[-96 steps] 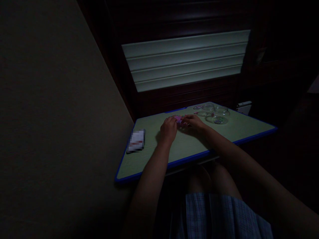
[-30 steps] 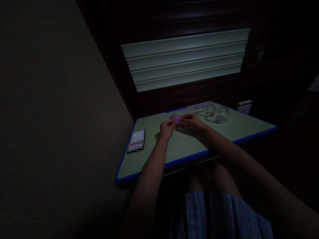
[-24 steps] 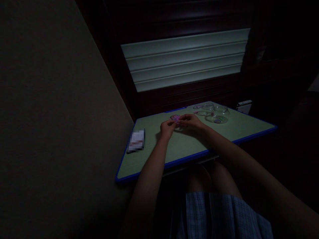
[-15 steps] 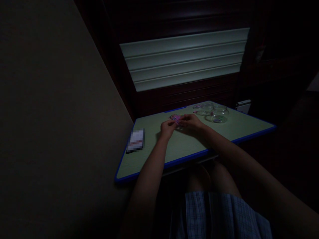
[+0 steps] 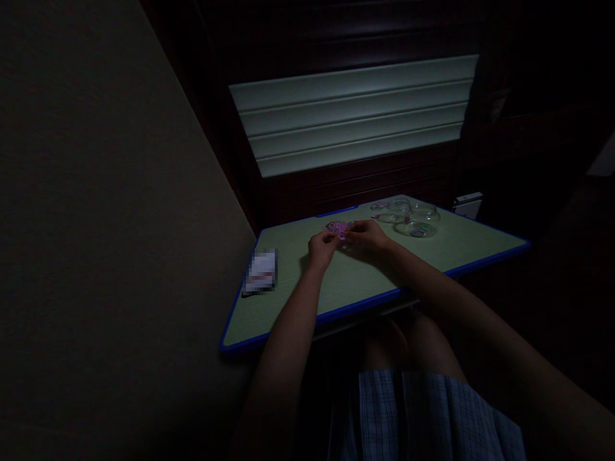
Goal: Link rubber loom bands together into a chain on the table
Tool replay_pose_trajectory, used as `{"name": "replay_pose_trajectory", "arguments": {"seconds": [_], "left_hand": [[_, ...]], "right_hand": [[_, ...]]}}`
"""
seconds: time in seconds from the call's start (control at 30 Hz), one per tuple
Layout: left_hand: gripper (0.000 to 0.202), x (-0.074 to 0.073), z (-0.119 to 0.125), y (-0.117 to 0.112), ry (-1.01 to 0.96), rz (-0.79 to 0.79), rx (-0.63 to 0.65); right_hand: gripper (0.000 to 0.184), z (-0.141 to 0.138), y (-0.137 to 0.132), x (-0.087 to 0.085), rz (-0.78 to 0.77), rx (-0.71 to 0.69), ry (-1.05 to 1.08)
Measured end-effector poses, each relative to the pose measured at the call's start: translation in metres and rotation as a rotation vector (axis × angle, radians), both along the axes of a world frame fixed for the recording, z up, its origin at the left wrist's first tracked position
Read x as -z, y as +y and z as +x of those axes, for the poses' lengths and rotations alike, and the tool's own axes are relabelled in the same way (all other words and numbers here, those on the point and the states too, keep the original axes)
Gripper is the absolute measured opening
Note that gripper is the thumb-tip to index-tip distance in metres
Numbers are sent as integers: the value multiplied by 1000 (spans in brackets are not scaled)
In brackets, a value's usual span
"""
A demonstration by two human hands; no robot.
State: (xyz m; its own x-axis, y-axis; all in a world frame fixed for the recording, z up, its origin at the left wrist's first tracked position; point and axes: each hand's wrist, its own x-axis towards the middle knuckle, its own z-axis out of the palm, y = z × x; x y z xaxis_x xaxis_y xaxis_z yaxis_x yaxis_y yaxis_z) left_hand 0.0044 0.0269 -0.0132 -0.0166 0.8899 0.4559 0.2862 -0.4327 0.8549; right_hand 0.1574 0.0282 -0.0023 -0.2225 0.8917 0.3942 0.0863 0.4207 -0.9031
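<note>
In dim light, my left hand (image 5: pixel 321 248) and my right hand (image 5: pixel 368 235) meet over a small green table (image 5: pixel 355 282) with a blue edge. Both hands have their fingers pinched together on a small pink and purple item (image 5: pixel 337 227) lying between them near the table's far side. What the item is stays too small and dark to make out. My forearms reach over the table's near edge.
Clear glass bowls (image 5: pixel 417 221) with small coloured bits stand at the far right of the table. A phone-like flat object (image 5: pixel 261 272) lies at the left. A wall runs along the left; a slatted blind (image 5: pixel 355 115) is behind. My lap in checked shorts (image 5: pixel 423 416) is below.
My left hand has gone from lying over the pink item to pinching it at its edge. The hands have barely moved in the last second.
</note>
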Motion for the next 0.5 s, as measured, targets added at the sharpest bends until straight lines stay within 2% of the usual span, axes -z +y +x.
{"name": "replay_pose_trajectory", "arguments": {"seconds": [0.1,0.17,0.3,0.4,0.5], "left_hand": [[14,-2,-1,-4,195,98,-44],[16,-5,-2,-11,366,177,-73],[18,-12,-5,-24,646,305,-142],[19,-15,-6,-28,726,330,-169],[20,-14,-7,-27,758,352,-174]], "right_hand": [[29,0,3,2,18,35,-11],[26,0,3,2,57,110,-58],[21,1,-2,0,228,278,-322],[21,2,-8,-4,301,356,-536],[22,6,-13,-8,364,425,-665]]}}
